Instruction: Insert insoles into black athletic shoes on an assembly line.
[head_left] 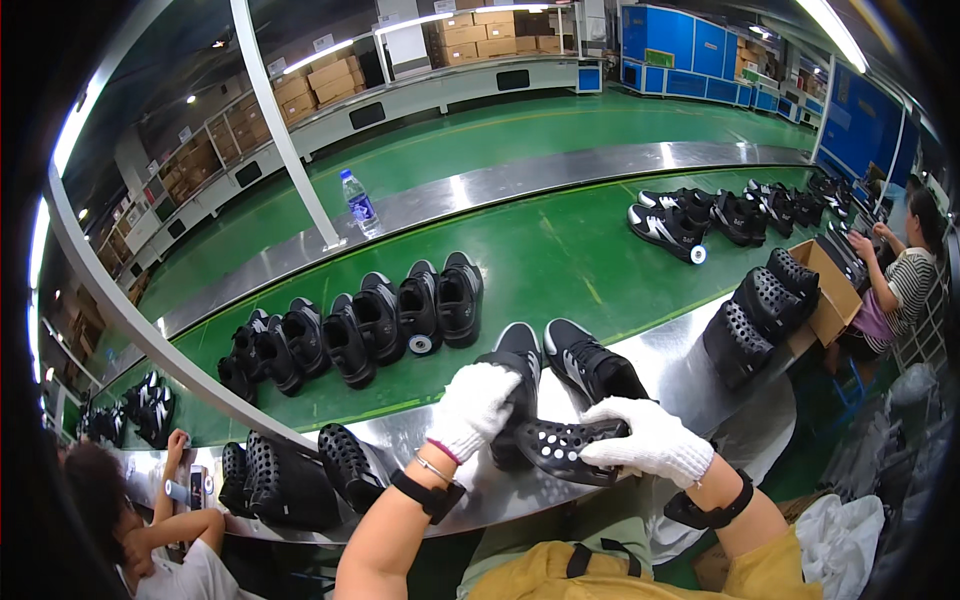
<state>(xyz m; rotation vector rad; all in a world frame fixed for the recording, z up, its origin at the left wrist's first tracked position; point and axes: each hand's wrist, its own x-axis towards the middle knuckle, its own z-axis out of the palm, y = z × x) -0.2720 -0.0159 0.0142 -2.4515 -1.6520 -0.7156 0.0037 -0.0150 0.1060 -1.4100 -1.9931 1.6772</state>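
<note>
Your mustard clothing (540, 575) is nearest, with a black band (445, 500) on your left wrist and another (712, 508) on your right. Your gloved right hand (655, 440) pinches one end of a black perforated piece (560, 452), thumb on the near side, fingers over the top; you hold it just above the metal table (470, 500), in front of you. Your gloved left hand (470, 410) lies against a black shoe (518, 345), fingers curled, left of the piece; you cannot tell how firmly it grips. A second shoe (590, 362) stands just beside the first, toe pointing away from you.

Along the table to your left are more perforated pieces (275, 480), near a seated co-worker (180, 560); to your right is a stack (750, 325) of them beside an open carton (828, 290), with another co-worker (895, 270) beyond. Past the table, a row of shoes (375, 315) stands on the green surface (540, 260) to your left, a tape roll (420, 345) among them. More shoes (675, 220) stand farther off to your right. A bottle (358, 205) stands on the far metal strip (470, 190). Beyond the green floor (560, 120) are stacked boxes (480, 38) and blue cabinets (690, 45).
</note>
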